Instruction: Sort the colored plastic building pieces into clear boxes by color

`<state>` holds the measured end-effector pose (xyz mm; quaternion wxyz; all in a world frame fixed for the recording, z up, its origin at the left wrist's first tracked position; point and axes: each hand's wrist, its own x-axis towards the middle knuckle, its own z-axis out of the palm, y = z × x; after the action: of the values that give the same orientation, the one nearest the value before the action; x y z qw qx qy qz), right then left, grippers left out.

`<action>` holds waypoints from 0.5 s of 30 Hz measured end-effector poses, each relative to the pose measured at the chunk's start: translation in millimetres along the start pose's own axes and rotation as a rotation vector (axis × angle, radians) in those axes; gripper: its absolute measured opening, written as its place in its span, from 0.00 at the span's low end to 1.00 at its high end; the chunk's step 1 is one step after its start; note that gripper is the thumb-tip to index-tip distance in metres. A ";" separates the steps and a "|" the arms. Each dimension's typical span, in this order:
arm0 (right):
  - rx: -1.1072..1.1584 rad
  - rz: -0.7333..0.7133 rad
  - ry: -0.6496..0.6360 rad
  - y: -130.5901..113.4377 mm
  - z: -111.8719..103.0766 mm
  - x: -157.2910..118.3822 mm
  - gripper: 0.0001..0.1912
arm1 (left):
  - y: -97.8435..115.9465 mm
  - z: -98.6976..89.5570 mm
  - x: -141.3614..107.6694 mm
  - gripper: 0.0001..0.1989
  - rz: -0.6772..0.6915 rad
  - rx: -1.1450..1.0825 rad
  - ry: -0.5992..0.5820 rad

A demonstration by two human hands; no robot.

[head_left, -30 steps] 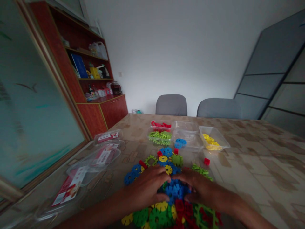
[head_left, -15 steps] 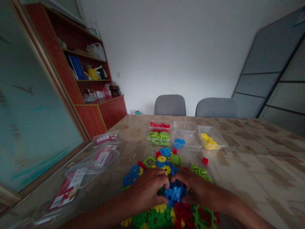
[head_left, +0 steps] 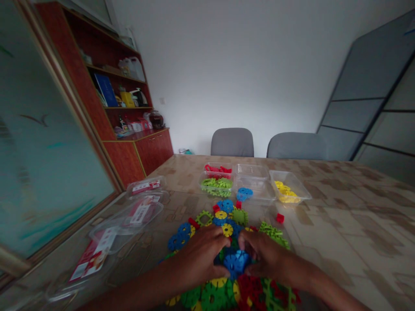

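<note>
Between my two hands lie several blue notched plastic discs (head_left: 235,262), bunched together on top of the pile. My left hand (head_left: 205,250) curves round their left side, its thumb and fingertips against them. On the other side my right hand (head_left: 267,255) cups them with bent fingers, thumb low and index finger high. Both hands' undersides are hidden. Nearer me are green discs (head_left: 212,296), red pieces (head_left: 251,287) and a few yellow discs. Beyond my fingers sits a yellow disc (head_left: 227,229) among more blue ones.
Clear tubs stand farther back: one with green pieces (head_left: 216,186), one with red pieces (head_left: 218,169), and one with yellow pieces (head_left: 287,192). Blue discs (head_left: 244,193) lie in another tub. Clear lids (head_left: 142,211) line the left edge. A red cube (head_left: 280,218) sits apart at right.
My right hand has shifted slightly, its fingers drawing back a little from the left hand. The blue discs between the hands have changed position slightly. The left hand stays nearly in place.
</note>
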<state>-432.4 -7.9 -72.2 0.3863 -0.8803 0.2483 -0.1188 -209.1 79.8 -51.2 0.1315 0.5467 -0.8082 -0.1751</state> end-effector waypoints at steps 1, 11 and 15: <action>0.008 -0.019 0.012 0.9 0.9 0.8 0.17 | -0.5 0.9 -0.1 0.27 0.001 -0.015 0.005; 0.412 -0.048 -0.041 -14.2 -3.3 7.6 0.09 | -7.1 7.4 6.6 0.12 0.041 -0.053 0.164; 0.436 -0.079 0.003 -12.5 5.2 9.4 0.11 | -3.0 5.2 11.0 0.11 -0.003 -0.023 0.167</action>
<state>-418.1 -2.5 -66.3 0.5620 -0.7850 0.1824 -0.1860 -212.7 69.3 -56.9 0.2046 0.5592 -0.7914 -0.1383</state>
